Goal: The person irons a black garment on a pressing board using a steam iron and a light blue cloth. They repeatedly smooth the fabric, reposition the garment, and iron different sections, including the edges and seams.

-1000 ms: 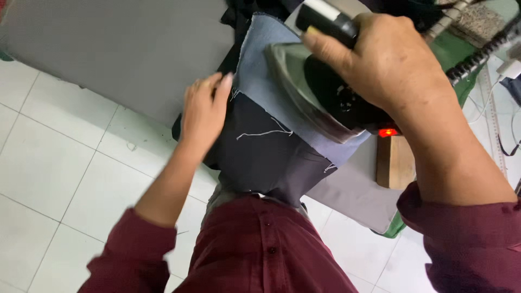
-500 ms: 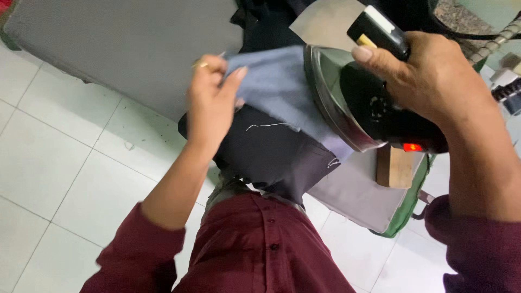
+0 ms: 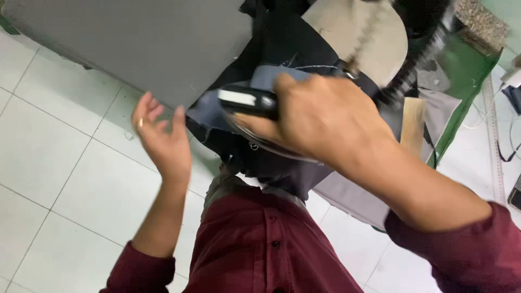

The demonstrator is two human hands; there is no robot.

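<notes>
Right hand [image 3: 325, 116] grips heavy rigid iron [image 3: 247, 103] by its handle over limp dark fabric [image 3: 271, 163] at board edge; left hand [image 3: 163, 138] open, empty.

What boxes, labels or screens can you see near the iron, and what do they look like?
Label on the iron's handle: a small pale rectangular patch on the black handle, just past the right hand; blurred.
Possible screen: a dark flat slab at the far right edge, on the white floor; mostly cut off, so uncertain.
No boxes or signs show. The left hand is empty, lifted beside the dark cloth.
</notes>
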